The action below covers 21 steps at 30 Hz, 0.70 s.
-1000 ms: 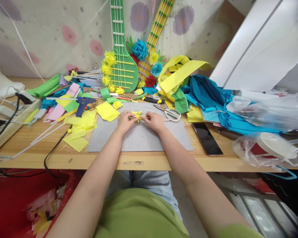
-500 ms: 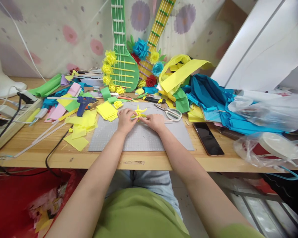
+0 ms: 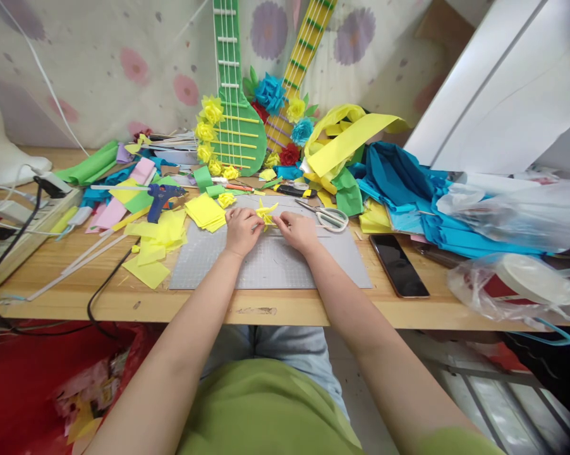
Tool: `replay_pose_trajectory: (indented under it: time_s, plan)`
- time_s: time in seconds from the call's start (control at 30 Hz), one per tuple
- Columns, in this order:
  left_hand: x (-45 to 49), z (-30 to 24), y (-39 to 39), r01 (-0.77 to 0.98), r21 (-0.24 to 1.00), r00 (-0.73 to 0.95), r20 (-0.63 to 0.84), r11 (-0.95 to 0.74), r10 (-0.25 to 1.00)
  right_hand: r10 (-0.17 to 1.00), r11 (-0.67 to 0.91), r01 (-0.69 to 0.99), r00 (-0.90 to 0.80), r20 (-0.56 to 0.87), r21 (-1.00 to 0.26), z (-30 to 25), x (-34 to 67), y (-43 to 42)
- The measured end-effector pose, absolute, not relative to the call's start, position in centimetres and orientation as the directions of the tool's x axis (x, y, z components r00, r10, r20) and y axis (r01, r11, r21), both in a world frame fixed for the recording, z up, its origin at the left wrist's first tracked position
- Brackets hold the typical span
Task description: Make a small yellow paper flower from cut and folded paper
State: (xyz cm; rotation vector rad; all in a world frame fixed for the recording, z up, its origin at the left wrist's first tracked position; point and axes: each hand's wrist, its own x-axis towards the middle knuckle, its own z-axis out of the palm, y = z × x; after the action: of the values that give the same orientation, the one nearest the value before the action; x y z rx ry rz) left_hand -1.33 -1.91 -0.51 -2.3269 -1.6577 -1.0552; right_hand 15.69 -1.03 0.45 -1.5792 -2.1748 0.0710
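A yellow paper flower [image 3: 266, 211] with narrow pointed petals is between my hands, above the grey cutting mat [image 3: 266, 268]. My left hand [image 3: 243, 230] is closed on its left side, fingers curled. My right hand [image 3: 295, 230] pinches at its right edge, thumb and forefinger together; the exact contact is too small to make out. Scissors with pale handles [image 3: 331, 218] lie just right of my right hand. Left of my left hand are a small yellow paper rose [image 3: 226, 200] and a stack of yellow paper squares [image 3: 204, 213].
Behind the mat stand a green paper instrument [image 3: 240, 136] and a yellow one [image 3: 300, 57], both with flowers. A blue glue gun [image 3: 160, 199] lies left, a phone [image 3: 399, 265] right. Blue paper [image 3: 399, 177], a bagged cup [image 3: 517, 284] and a power strip [image 3: 33, 234] crowd the sides.
The flower has turned and its petals stand in a different arrangement. My right fingers have shifted slightly along its right edge. My left hand stays nearly in place.
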Motion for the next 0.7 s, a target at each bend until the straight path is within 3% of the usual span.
replay_pose_trajectory:
  time_s: [0.13, 0.27, 0.7]
  plan:
    - [-1.4, -0.6, -1.9, 0.869, 0.307, 0.158, 0.568, -0.387, 0.807, 0.834, 0.484, 0.830, -0.340, 0.434, -0.278, 0.4, 15.7, -1.1]
    - [-1.5, -0.8, -1.8, 0.881, 0.290, 0.155, 0.568, -0.373, 0.808, 0.794, 0.562, 0.796, -0.443, 0.416, -0.225, 0.1, 15.1, -1.1]
    - [-1.5, -1.1, -1.8, 0.877, 0.252, 0.222, 0.544, -0.410, 0.809, 0.806, 0.558, 0.803, -0.465, 0.367, -0.209, -0.3, 14.2, -0.9]
